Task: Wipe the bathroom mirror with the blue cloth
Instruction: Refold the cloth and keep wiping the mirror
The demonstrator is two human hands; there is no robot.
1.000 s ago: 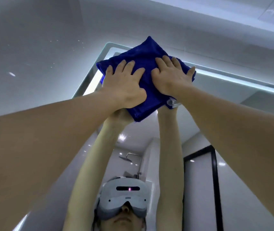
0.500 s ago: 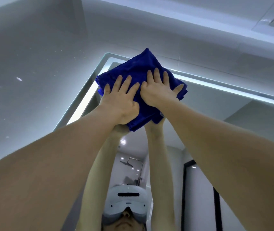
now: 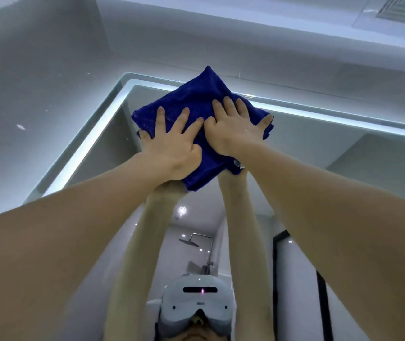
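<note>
cloth (image 3: 196,99) flat on mirror (image 3: 319,153) nr its top-left corner, left hand (image 3: 171,148) & right hand (image 3: 231,131) side by side on cloth, touching, ceiling vent (image 3: 403,8) far upper right

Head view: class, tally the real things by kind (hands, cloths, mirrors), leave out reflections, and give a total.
Hands: 2 (left hand, right hand)
Cloth: 1, blue
Mirror: 1
Total: 4

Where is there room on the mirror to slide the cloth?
Bare mirror runs right of the cloth, under the lit top edge. A thin strip lies beside the left edge. The left hand and right hand crowd the corner.
</note>
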